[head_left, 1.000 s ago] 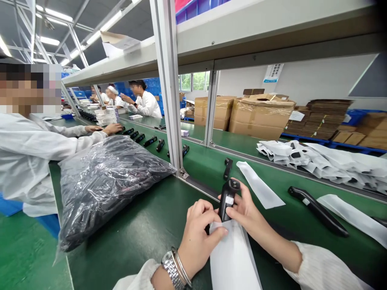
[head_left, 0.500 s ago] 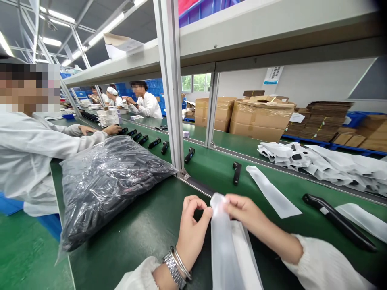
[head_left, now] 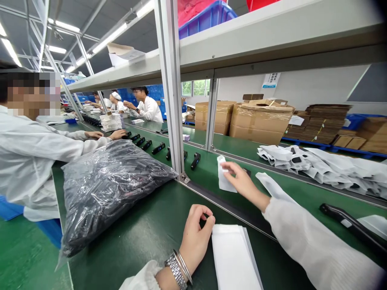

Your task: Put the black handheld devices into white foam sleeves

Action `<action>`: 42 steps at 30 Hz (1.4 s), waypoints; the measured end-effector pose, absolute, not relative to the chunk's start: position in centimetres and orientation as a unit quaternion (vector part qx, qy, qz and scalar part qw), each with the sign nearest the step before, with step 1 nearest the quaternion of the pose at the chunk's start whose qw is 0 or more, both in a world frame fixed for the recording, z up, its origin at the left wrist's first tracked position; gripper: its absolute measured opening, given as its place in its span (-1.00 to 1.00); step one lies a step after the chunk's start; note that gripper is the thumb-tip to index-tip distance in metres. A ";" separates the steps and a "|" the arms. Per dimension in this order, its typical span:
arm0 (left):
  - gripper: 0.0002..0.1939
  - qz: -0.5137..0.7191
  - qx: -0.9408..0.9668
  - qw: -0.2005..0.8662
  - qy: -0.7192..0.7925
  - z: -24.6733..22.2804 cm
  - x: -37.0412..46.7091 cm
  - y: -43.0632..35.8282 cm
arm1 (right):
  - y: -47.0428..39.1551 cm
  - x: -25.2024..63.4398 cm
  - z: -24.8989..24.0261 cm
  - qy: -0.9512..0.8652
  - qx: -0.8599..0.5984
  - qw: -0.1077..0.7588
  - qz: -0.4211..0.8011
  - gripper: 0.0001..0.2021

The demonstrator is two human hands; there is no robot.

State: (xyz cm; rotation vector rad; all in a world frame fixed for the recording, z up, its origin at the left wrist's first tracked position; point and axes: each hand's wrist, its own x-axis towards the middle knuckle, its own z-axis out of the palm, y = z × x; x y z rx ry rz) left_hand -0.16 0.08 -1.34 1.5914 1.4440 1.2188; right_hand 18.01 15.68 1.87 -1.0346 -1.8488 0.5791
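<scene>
My right hand (head_left: 242, 179) reaches over the green work surface (head_left: 145, 237), its thumb and fingertips on a small translucent white sleeve bag (head_left: 227, 184). Behind those fingers a black part is mostly hidden. My left hand (head_left: 198, 231), with a watch and bangles at the wrist, is curled with thumb and index tips close together; nothing shows in it. Beside it lies a stack of flat white sleeve bags (head_left: 234, 257). Another sleeve bag (head_left: 272, 187) is partly covered by my right sleeve. A long, bent black part (head_left: 347, 223) lies at the right.
A big clear bag of dark pieces (head_left: 111, 189) fills the left side. Small black devices (head_left: 157, 148) stand in a row behind it. A metal post (head_left: 171, 88) rises in front, under a shelf. White-wrapped parts (head_left: 326, 169) are piled right. A co-worker (head_left: 36, 149) sits left.
My right hand has moved forward and right, away from my left hand, with a sleeve bag at its fingers. The stack is now uncovered. My left hand stays nearly in place. The view has shifted slightly.
</scene>
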 end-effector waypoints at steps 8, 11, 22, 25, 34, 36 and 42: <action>-0.92 0.429 0.625 0.316 0.571 -1.8 -0.1 -0.2 | 7.5 18.0 -3.2 -0.770 -0.385 0.311 0.403 -0.79; -0.92 0.422 0.630 0.317 0.570 -1.8 -0.1 -0.3 | 7.4 18.0 -3.2 -0.779 -0.387 0.314 0.380 -0.79; -0.89 0.415 0.638 0.316 0.567 -1.7 0.0 -0.4 | 7.2 18.0 -3.3 -0.794 -0.387 0.302 0.360 -0.77; -0.86 0.412 0.633 0.320 0.571 -1.7 0.1 -0.6 | 7.3 18.0 -3.6 -0.801 -0.393 0.287 0.349 -0.78; -0.83 0.397 0.629 0.329 0.582 -1.5 0.3 -0.8 | 7.1 18.0 -3.6 -0.814 -0.388 0.279 0.329 -0.76; -0.83 0.395 0.628 0.330 0.583 -1.5 0.3 -0.9 | 7.0 18.0 -3.5 -0.816 -0.387 0.277 0.330 -0.77; -0.84 0.391 0.631 0.334 0.581 -1.6 0.1 -0.9 | 7.4 18.0 -4.0 -0.824 -0.383 0.251 0.334 -0.77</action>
